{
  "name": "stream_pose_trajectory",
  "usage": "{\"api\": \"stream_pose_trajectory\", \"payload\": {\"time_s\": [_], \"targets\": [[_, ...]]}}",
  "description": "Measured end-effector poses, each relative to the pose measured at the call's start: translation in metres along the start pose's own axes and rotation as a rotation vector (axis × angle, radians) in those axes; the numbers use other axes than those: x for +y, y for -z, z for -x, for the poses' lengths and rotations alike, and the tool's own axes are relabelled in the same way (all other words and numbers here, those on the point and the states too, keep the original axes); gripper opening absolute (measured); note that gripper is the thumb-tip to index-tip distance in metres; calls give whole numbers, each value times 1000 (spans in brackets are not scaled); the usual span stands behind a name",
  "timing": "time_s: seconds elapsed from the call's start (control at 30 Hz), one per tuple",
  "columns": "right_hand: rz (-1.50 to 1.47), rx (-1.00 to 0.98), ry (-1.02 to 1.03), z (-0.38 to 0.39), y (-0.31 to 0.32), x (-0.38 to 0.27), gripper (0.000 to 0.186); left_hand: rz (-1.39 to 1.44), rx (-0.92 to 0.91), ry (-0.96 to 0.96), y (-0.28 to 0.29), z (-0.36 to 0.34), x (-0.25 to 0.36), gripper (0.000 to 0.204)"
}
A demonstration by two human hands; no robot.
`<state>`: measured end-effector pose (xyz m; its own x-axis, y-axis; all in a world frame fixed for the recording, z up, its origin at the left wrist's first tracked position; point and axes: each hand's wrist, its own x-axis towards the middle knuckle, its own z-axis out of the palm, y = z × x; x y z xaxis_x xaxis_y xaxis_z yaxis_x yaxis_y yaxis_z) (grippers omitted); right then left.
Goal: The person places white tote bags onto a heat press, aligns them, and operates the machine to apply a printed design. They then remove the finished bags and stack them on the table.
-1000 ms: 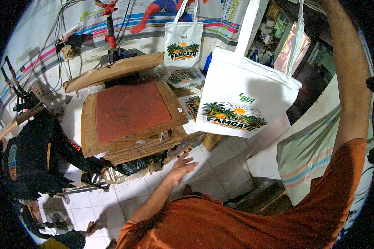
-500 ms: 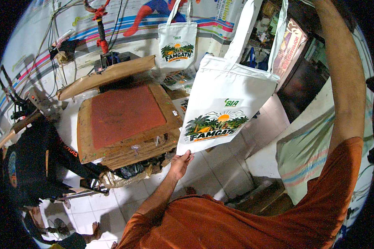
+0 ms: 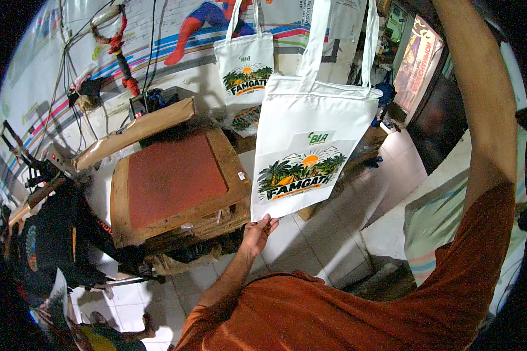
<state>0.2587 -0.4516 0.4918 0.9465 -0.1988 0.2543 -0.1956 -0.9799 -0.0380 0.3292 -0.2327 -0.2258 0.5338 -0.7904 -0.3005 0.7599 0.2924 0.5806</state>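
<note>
White tote bag (image 3: 313,126) hangs upright, slightly tilted, in front of the wearer, near the middle of the view. Its two handles (image 3: 313,47) run up past the upper edge. On its face: a print (image 3: 304,175) of palms, an orange sun and dark lettering, with a small green mark above.

Left hand (image 3: 257,233) — thumb and fingers closed on the bag's lower left corner. Right arm (image 3: 489,111) is raised along the right side and leaves at the top; the right hand lies outside the view, so its grip cannot be told.

Close behind on the left is a press: reddish-brown pad (image 3: 175,178) on a worn brown board (image 3: 231,175), and a paper-wrapped upper plate (image 3: 137,136) tilted over the pad's far side. The bag hangs just beside the board, apart from the pad. A second, similar white bag (image 3: 223,52) hangs beyond the press before a printed wall banner (image 3: 301,38); the front bag hides part of its right edge.

Left of the press: black cloth (image 3: 52,234). Lower left: another person's foot (image 3: 149,327) on the tiled floor (image 3: 310,251). Far right, beside the raised arm — a pale striped sack (image 3: 430,213).
</note>
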Motion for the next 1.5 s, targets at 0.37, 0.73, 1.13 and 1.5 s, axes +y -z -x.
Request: {"api": "stream_pose_trajectory", "payload": {"time_s": [0.37, 0.73, 1.13, 1.5], "targets": [[-359, -10, -93, 17, -22, 31, 30, 64, -127, -111, 16, -63, -23, 27], [-1294, 89, -56, -27, -53, 85, 10, -36, -199, 24, -49, -87, -56, 61], [-1675, 518, 217, -49, -81, 81, 26, 0, -201, -110, -75, -101, -35, 62], [-1807, 877, 236, -39, -83, 43, 32, -645, -10, -578, -87, -87, -35, 80]]}}
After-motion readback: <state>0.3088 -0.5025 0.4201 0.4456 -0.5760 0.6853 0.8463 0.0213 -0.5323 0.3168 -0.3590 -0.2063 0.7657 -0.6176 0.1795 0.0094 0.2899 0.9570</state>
